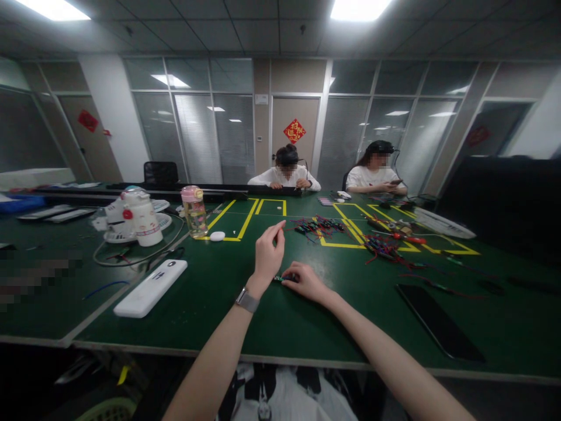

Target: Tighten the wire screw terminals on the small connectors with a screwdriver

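My left hand [269, 251] is raised over the table, its fingers drawn together in a pinch. A thin reddish bit shows by the fingertips, too small to name. Lower and to the right, my right hand [305, 282] rests on the green tabletop, with thumb and fingers closed on a small green circuit board [278, 279]. Most of that board is hidden under the fingers. Just beyond my hands lies a tangled pile of small circuit boards with red and dark wires [322, 228]. A second such pile [383, 248] is farther right.
A white power bank-like block [151, 289] lies left, a black phone [438, 321] right. Behind the block stand a white bottle [144, 219] and a pink-lidded bottle [194, 213]. Red-handled tools [409, 238] lie right. Yellow tape [344, 245] marks the table [307, 336]. Two people sit opposite.
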The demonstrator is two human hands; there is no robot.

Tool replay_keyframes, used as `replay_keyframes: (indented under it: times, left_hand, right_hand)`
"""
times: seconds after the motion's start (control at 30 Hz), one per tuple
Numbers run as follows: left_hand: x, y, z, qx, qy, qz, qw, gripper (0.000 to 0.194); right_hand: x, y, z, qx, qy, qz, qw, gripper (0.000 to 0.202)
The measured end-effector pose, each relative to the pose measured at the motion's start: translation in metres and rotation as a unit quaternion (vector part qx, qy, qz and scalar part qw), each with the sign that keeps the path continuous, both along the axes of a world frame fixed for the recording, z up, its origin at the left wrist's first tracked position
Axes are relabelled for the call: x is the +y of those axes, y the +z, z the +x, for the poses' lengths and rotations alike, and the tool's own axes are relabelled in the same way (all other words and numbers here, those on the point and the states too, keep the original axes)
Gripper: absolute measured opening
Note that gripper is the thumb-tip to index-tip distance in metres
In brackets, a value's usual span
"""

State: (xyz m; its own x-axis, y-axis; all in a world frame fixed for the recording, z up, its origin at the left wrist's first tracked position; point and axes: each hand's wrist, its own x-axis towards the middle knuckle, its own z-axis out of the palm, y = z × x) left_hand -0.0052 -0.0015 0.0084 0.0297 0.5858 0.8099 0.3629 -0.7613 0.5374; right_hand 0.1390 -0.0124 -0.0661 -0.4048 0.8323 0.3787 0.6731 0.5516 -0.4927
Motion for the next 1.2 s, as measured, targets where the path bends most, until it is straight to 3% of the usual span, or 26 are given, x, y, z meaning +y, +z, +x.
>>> replay_keyframes:
  times: [0.27, 0.47, 0.63, 1.0, 1.2]
  left_hand:
    - [-0.0027, 0.0013, -0.002, 0.015, 0.043, 0.01, 0.999, 0.016]
    - [-0.0027, 0.0013, -0.0022, 0.015, 0.011, -0.001, 1.0, 0.031]
    - [-0.0003, -0.0004, 0.0006, 0.019, -0.012, 0.007, 1.0, 0.029]
    - [-0.0039, 0.0014, 0.0012, 0.033, 0.016, 0.013, 0.999, 0.017]
    - [-0.0039, 0.0003, 0.0018, 0.037, -0.013, 0.0, 0.999, 0.026]
  right_hand:
    - [-0.0001, -0.0001, -0.0001, 0.003, 0.002, 0.003, 1.0, 0.011]
    - [0.0008, -0.0012, 0.0001, 0.008, 0.007, 0.001, 1.0, 0.011]
    - [0.0032, -0.0031, 0.0004, 0.036, -0.002, -0.015, 0.999, 0.011]
    - [0.002, -0.0003, 0.0017, 0.037, -0.035, -0.025, 0.998, 0.01]
    - [0.004, 0.0015, 0.0065, 0.034, -0.027, -0.014, 0.999, 0.008]
